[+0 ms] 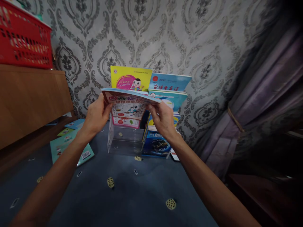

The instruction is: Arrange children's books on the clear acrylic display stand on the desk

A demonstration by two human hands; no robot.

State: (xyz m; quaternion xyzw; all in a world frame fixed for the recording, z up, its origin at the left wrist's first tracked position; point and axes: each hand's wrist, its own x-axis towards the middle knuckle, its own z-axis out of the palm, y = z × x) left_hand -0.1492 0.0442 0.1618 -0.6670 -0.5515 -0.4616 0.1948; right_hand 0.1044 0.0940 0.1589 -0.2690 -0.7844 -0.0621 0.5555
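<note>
A pink-and-white picture book [129, 110] is held by its upper corners, tilted, over the left half of a clear acrylic rack [125, 146]. My left hand [97, 115] pinches its left corner, and my right hand [163, 118] pinches the right one. Behind it in the rack stands a yellow book [131, 77]. The rack's right half holds a blue book [169, 82], a teal book [176, 97] and, at the front, a dark blue book [156, 145]. The lower front tier on the left shows bare clear plastic.
On the dark blue cloth [132, 195], a teal book [63, 145] and a small green book [65, 131] lie at the left. A red basket [26, 41] sits on a wooden cabinet [33, 101]. A tied curtain [227, 126] hangs at the right, beside the patterned wall.
</note>
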